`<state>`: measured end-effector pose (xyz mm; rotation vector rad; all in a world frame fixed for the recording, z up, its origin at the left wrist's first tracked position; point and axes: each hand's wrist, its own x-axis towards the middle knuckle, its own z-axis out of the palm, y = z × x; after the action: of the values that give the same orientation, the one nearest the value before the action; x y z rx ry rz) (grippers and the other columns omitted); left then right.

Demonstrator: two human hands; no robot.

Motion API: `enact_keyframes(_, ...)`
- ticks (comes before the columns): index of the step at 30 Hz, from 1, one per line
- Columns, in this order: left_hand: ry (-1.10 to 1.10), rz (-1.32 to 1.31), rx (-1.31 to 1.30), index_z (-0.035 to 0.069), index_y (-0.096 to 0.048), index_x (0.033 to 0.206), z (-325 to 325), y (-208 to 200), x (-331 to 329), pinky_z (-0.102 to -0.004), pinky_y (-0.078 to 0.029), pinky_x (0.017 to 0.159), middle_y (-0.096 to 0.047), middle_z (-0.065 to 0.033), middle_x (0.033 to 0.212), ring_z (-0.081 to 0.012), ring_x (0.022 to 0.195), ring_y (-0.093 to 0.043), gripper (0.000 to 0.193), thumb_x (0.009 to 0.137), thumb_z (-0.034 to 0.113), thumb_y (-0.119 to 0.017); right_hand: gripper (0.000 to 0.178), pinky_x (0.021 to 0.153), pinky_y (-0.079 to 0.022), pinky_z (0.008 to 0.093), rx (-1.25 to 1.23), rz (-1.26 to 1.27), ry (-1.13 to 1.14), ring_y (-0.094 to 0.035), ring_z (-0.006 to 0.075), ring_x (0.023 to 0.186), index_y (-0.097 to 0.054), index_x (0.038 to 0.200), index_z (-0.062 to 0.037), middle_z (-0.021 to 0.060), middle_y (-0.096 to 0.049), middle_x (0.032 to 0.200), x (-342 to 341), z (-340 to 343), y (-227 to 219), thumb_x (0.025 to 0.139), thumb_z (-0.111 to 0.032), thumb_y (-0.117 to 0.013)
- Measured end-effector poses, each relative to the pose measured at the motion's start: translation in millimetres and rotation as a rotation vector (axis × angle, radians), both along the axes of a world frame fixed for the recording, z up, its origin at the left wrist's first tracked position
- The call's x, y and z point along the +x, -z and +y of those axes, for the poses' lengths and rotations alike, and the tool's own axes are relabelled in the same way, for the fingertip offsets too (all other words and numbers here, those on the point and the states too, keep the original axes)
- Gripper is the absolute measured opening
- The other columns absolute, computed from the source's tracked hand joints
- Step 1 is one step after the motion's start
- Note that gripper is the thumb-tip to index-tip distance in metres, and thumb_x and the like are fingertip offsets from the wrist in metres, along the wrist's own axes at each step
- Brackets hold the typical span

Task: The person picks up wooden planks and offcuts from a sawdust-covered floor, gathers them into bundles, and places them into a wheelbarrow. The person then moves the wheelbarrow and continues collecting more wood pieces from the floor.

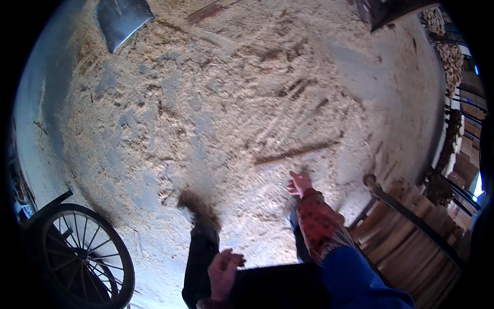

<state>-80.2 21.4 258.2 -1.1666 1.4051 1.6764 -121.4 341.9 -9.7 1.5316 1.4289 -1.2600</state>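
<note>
My right hand point(300, 184) reaches out low over the floor, its sleeve red patterned and blue. The fingers stretch forward and to the left, with nothing in them. Just beyond the fingertips lies a narrow strip of wood point(297, 153) on the sawdust-covered floor point(226, 103); a small gap seems to part them. Close to my body, my left hand point(224, 270) hangs above my left leg, fingers loosely bent and apart. No object shows in it.
A spoked wheel point(81, 253) stands at the lower left. To the right is a stack of boards point(406, 239) beside a dark metal bar point(417, 221). A shovel blade point(122, 23) rests at the far left, and a dark object point(393, 11) is at the far right.
</note>
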Motion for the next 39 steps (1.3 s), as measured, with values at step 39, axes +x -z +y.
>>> enact_keyframes(39, 0.034, 0.290, -0.227, -0.004, -0.057, 0.105, -19.6, 72.4, -21.0, -0.0269, -0.051, 0.081, -0.066, -0.0133, 0.095, -0.0156, 0.089, -0.064, 0.027, 0.084, 0.009, -0.067, 0.028, 0.067, -0.055, 0.0437, -0.076, 0.229, -0.159, -0.059, 0.0228, 0.073, -0.057, 0.095, -0.0007, 0.0077, -0.056, 0.079, -39.1, -81.6, -74.0, 0.074, -0.019, -0.061)
